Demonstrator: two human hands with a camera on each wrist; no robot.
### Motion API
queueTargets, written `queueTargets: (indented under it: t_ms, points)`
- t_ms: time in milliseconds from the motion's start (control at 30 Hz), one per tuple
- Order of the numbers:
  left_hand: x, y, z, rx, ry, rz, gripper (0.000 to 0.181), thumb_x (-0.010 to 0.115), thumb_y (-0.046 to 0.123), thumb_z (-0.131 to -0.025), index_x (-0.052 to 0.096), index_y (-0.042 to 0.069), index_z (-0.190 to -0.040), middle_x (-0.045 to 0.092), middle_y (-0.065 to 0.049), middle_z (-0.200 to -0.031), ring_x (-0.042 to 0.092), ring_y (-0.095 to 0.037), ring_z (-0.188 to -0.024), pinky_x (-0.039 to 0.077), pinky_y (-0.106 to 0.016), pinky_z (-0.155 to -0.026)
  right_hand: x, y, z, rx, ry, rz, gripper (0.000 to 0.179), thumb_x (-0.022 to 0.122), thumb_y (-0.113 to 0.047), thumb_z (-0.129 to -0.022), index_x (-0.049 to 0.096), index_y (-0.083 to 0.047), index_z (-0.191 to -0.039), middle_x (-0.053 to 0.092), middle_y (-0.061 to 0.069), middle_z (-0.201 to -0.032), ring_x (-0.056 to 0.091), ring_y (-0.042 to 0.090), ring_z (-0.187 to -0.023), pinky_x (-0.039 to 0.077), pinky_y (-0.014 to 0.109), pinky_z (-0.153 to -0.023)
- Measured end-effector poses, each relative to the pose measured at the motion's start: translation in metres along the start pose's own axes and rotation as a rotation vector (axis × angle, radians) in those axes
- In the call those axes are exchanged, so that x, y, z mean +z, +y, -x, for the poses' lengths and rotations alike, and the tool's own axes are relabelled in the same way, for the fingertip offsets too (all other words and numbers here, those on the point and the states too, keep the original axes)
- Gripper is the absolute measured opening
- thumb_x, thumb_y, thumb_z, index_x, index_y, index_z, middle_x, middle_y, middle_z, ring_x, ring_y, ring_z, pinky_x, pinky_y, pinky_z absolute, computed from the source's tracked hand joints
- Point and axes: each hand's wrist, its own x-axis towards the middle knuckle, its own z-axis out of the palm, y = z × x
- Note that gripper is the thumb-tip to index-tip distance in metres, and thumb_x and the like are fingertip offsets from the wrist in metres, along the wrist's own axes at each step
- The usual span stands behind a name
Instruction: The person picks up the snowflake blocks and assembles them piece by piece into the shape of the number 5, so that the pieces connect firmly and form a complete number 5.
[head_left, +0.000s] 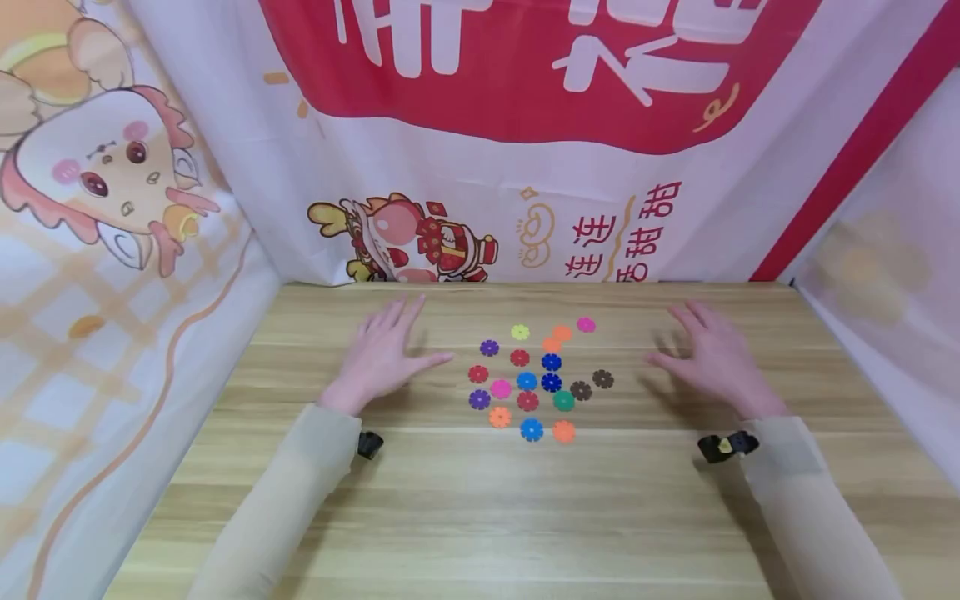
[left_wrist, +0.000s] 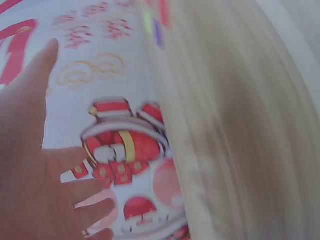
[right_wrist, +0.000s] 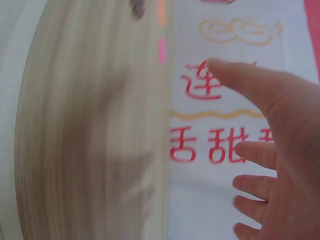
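Several small notched plastic discs lie flat and loosely grouped on the wooden table, among them a yellow disc point(head_left: 520, 332), a green disc point(head_left: 563, 400), a light blue disc point(head_left: 532, 429) and a brown disc point(head_left: 603, 378). To the left of the group, my left hand point(head_left: 380, 357) hovers with fingers spread and nothing in it. My right hand point(head_left: 712, 357) is raised on the other side, thumb apart from the fingers, also holding nothing. Both wrist views show the palms bare; in the right one a pink disc point(right_wrist: 162, 51) appears near the table's far edge.
The wooden table point(head_left: 465, 517) ends at a white cloth backdrop point(head_left: 450, 150) with red print. Patterned cloth point(head_left: 112, 350) hangs along the left side, and pale cloth point(head_left: 892, 275) along the right. A black wrist device point(head_left: 727, 447) sits by the right cuff, another point(head_left: 370, 444) by the left.
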Motion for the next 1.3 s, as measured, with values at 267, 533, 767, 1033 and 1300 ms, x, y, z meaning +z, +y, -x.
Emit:
queueTargets:
  t_ms: [267, 533, 767, 1033, 1300]
  points:
    - [0.015, 0.038, 0.01, 0.054, -0.091, 0.366, 0.078, 0.085, 0.038, -0.084, 0.051, 0.01, -0.149, 0.048, -0.011, -0.152, 0.044, -0.034, -0.138, 0.033, -0.054, -0.113, 0.01, -0.031, 0.002, -0.012, -0.087, -0.26, 0.081, 0.081, -0.036, -0.089, 0.044, 0.0, -0.151, 0.044, 0.026, -0.151, 0.041, 0.048, -0.135, 0.031, 0.065, -0.109]
    - [0.036, 0.055, 0.013, 0.065, -0.208, 0.38, 0.058, 0.087, 0.022, -0.083, 0.065, 0.008, -0.135, 0.067, -0.006, -0.127, 0.061, -0.025, -0.114, 0.049, -0.042, -0.098, 0.036, -0.047, 0.004, -0.018, -0.176, -0.338, 0.065, 0.083, -0.032, -0.088, 0.058, -0.003, -0.141, 0.063, 0.016, -0.132, 0.058, 0.035, -0.118, 0.047, 0.056, -0.099]
    - [0.046, 0.058, 0.007, 0.03, -0.27, 0.361, 0.042, 0.088, 0.016, -0.081, 0.072, 0.007, -0.119, 0.068, -0.001, -0.105, 0.062, -0.015, -0.094, 0.052, -0.032, -0.086, 0.051, -0.05, -0.006, 0.001, -0.228, -0.296, 0.047, 0.083, -0.03, -0.087, 0.07, -0.009, -0.126, 0.067, 0.004, -0.11, 0.061, 0.023, -0.1, 0.053, 0.046, -0.09]
    - [0.05, 0.062, 0.005, 0.04, -0.28, 0.319, 0.033, 0.087, 0.016, -0.083, 0.071, 0.006, -0.11, 0.065, -0.001, -0.1, 0.06, -0.015, -0.091, 0.052, -0.032, -0.086, 0.059, -0.043, -0.009, 0.055, -0.249, -0.366, 0.029, 0.083, -0.025, -0.088, 0.071, -0.01, -0.11, 0.065, 0.004, -0.1, 0.059, 0.023, -0.089, 0.051, 0.038, -0.078]
    - [0.051, 0.061, 0.004, 0.05, -0.257, 0.37, 0.024, 0.084, 0.01, -0.086, 0.065, 0.011, -0.1, 0.062, 0.002, -0.092, 0.06, -0.014, -0.085, 0.053, -0.03, -0.078, 0.058, -0.043, -0.01, 0.017, -0.221, -0.418, 0.027, 0.082, -0.018, -0.089, 0.066, -0.01, -0.109, 0.065, 0.004, -0.096, 0.059, 0.023, -0.087, 0.051, 0.039, -0.079]
